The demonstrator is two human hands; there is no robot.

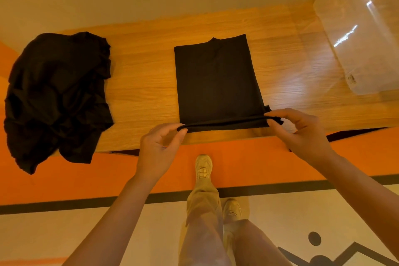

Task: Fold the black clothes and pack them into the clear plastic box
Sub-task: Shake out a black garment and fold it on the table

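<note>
Nearest the camera: beige trousers (203, 222) and pale shoes (203, 168) over a cream floor with an orange band (64, 179).

Just beyond, the near hem of the flat, part-folded black shirt (218, 82) is pinched at both corners. Left corner is held between thumb and fingers of the left hand (159, 147); right corner is held the same way by the right hand (302, 131). The hem is lifted slightly off the light wooden tabletop (146, 84) and pulled taut between the hands. The rest of the shirt lies flat as a narrow rectangle, collar at the far end.

Step in hand, judged: sides are already folded in; the lengthwise fold is being started from the near edge.

Next move, judged: the hem needs carrying far-ward toward the collar, both corners kept level so the edges line up, then laid down and smoothed. The folded piece must end small enough for the box.

The clear plastic box (362, 34) sits at the far right of the table, well apart from the shirt; nothing black is seen in it. A crumpled heap of black clothes (56, 97) lies at the left, overhanging the near table edge, not yet folded.
</note>
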